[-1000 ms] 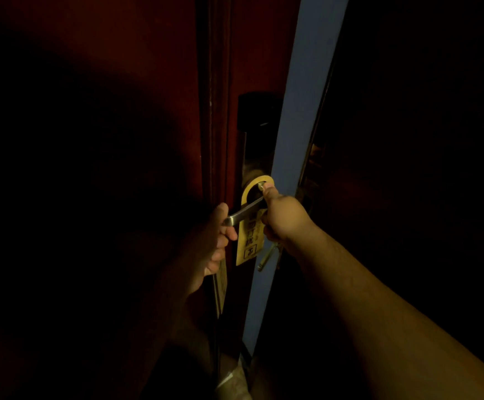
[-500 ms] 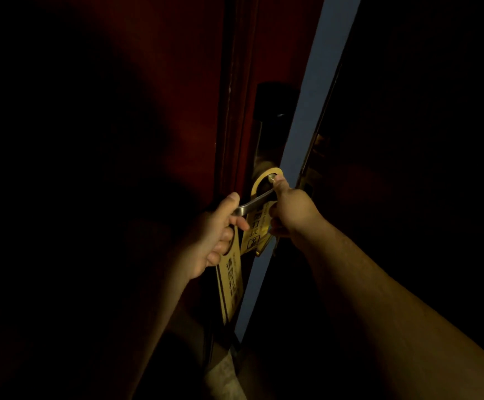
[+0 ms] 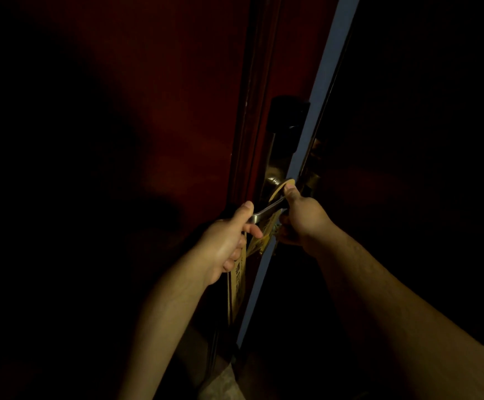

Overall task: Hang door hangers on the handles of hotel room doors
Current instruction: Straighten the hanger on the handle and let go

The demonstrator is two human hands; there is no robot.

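In dim light a silver lever handle sticks out from the lock plate of a dark red door. A yellow door hanger has its loop round the handle near the plate. My right hand pinches the loop's top and covers part of the card. My left hand grips the free end of the handle with thumb on top. More yellow hangers hang below the left hand, held under its fingers.
The door's pale blue edge runs diagonally up the middle, with blackness to its right. A black lock reader sits above the handle. The dark red door frame fills the left. A strip of light floor shows below.
Both hands and the door have shifted slightly right and up in view. The spare hangers under my left hand have come into sight. My right hand stays on the loop at the handle.
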